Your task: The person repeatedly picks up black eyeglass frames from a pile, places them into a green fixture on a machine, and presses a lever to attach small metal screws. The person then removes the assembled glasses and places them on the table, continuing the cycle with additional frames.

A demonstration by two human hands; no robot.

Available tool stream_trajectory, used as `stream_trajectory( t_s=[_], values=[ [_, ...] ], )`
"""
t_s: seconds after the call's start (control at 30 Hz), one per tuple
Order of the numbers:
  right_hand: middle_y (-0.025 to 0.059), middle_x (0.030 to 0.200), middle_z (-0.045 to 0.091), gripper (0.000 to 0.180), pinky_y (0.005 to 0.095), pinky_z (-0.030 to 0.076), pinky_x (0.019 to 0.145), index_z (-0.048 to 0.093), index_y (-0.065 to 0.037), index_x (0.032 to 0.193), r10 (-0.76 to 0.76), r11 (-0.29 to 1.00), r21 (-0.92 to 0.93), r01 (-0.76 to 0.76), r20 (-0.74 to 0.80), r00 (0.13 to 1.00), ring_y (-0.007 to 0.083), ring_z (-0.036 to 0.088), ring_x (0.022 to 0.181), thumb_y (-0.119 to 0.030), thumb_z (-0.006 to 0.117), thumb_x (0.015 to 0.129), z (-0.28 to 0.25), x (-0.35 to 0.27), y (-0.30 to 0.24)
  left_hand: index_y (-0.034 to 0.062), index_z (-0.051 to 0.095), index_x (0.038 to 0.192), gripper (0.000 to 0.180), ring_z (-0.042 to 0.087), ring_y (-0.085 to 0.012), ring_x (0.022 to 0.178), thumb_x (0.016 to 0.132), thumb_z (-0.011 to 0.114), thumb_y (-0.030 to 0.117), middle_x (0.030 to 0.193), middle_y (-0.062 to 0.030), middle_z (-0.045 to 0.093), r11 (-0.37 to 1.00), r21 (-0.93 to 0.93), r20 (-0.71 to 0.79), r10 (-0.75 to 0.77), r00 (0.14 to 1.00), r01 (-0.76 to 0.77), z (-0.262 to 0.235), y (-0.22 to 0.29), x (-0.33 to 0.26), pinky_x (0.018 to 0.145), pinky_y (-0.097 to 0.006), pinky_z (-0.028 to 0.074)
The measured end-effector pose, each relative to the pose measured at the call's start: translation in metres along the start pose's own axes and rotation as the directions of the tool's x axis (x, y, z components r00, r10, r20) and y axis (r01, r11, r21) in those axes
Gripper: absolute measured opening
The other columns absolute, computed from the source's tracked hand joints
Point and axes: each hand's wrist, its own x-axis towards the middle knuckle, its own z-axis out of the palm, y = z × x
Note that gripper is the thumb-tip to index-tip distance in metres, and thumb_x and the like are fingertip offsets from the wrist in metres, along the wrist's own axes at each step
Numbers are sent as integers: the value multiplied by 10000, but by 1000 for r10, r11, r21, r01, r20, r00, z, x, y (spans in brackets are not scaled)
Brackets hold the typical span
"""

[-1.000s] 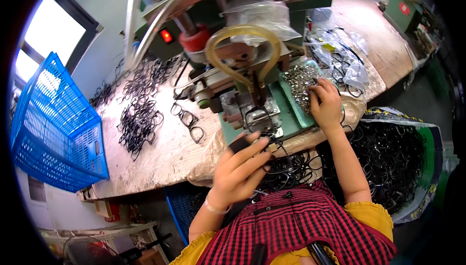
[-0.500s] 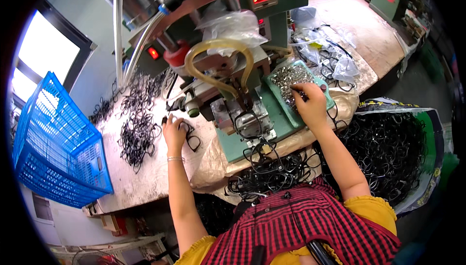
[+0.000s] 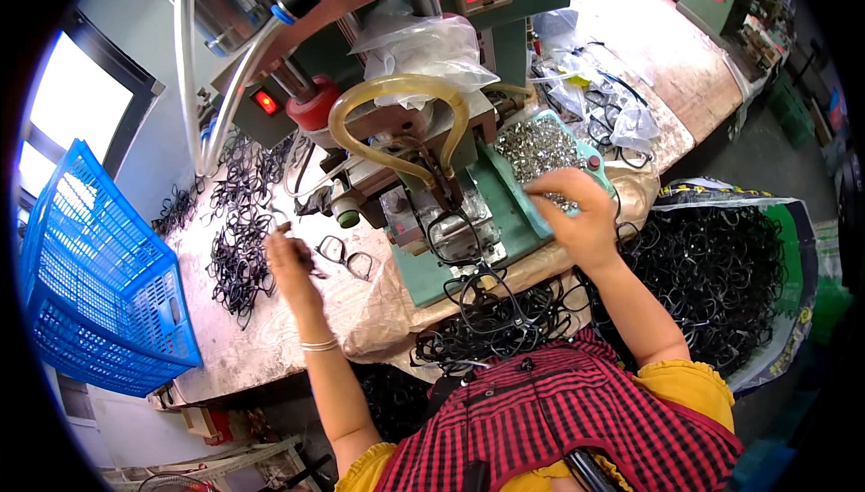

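My left hand (image 3: 293, 271), smeared by motion, is above the table beside a heap of black cord loops (image 3: 243, 262). Its fingers look curled, and a dark patch shows by them that I cannot make out. Over the near edge of a green tray (image 3: 514, 187) full of small shiny metal pieces (image 3: 541, 148), my right hand (image 3: 581, 222) has thumb and fingers pinched together; anything between them is too small to tell. Between my hands stands a green bench press (image 3: 419, 289) with a metal die block (image 3: 459, 238). A black cord loop (image 3: 435, 244) lies across the block.
Two separate loops (image 3: 359, 264) lie left of the press. A blue plastic crate (image 3: 171, 312) stands at far left. More black cords (image 3: 487, 325) pile up at the front edge, and a large sack (image 3: 793, 312) holds many more at right. Clear bags (image 3: 635, 127) lie behind the tray.
My left hand has moved left and a little nearer, away from the loose loops. My right hand has drawn back from the metal pieces toward the press. The press's lit counter has changed.
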Motion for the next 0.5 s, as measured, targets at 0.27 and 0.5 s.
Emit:
stream_trajectory(
  t_s=[0.27, 0.5],
  values=[
    [90, 919, 689, 375, 296, 516, 796, 612, -2, 1158, 122, 942, 312, -120, 12, 992, 167, 677, 875, -40, 729, 804, 61, 15, -18, 101, 494, 910, 234, 515, -144, 622, 1056, 514, 282, 772, -54, 584, 850, -372, 213, -314, 925, 374, 39, -48, -68, 527, -257, 381],
    [70, 937, 702, 491, 271, 480, 872, 531, 38, 1272, 254, 839, 474, -267, 93, 963, 123, 646, 902, -38, 720, 826, 65, 14, -23, 104, 494, 955, 343, 644, -286, 777, 1090, 340, 379, 937, -206, 686, 797, -519, 365, -122, 923, 310, 68, 31, -86, 730, -400, 518]
  ],
)
